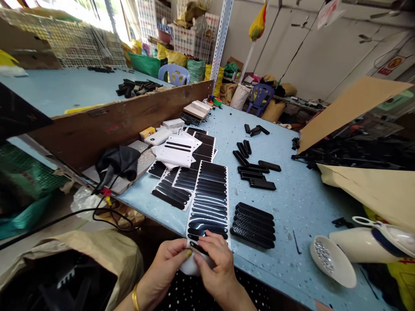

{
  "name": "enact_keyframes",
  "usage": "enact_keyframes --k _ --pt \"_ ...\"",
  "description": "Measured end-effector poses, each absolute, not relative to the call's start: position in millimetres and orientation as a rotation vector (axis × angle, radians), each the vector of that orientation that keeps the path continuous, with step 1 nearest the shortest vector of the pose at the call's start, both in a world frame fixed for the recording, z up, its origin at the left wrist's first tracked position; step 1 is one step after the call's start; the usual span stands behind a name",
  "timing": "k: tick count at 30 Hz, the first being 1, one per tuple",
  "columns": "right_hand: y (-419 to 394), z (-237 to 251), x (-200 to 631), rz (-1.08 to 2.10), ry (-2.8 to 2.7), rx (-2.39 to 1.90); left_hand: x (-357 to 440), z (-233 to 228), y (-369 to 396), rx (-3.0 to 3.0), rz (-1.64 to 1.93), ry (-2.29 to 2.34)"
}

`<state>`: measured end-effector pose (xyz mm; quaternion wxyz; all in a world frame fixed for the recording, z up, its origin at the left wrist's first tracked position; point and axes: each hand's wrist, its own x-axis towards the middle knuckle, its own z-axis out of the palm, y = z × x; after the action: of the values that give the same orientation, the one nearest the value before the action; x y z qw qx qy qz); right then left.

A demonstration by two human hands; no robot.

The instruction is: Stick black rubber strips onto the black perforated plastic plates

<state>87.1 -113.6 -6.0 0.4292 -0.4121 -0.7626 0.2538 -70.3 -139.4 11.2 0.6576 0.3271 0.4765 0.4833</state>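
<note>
My left hand point(168, 259) and right hand point(215, 259) both pinch the near end of a sheet of black stickers point(209, 201) at the near edge of the blue tabletop point(298, 203). Just right of it lie 4 black mesh strips point(254, 224), with a white bowl point(332, 261) farther right.

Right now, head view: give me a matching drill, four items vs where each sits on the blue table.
Things:
1. sticker sheet
2. white bowl
3. meshed black parts
4. black cloth

Places:
A. far left, by the wooden divider
B. near edge, pinched by both hands
C. right, beside the white iron
D. just right of the sticker sheet

Pairs: 1-B, 2-C, 3-D, 4-A

The left hand and right hand meet at the sheet's near end.
</note>
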Motion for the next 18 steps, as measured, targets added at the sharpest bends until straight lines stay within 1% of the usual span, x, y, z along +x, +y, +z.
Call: enact_keyframes --k 7,10,12,14,18 --pt "-104 2 87 1.112 -1.605 -1.094 -73 7 -133 0.663 1.068 1.031" --pt "-95 8 87 1.346 -1.281 -1.175 -76 6 -139 0.571 1.047 1.036" --pt "-87 18 93 1.465 -0.974 -1.176 -81 4 -143 0.521 1.063 1.135" --pt "-78 30 105 1.47 -0.773 -1.116 -87 2 -144 0.51 1.097 1.297" --pt "-64 53 148 1.25 -0.717 -1.096 -101 -4 -137 0.607 1.108 1.528"
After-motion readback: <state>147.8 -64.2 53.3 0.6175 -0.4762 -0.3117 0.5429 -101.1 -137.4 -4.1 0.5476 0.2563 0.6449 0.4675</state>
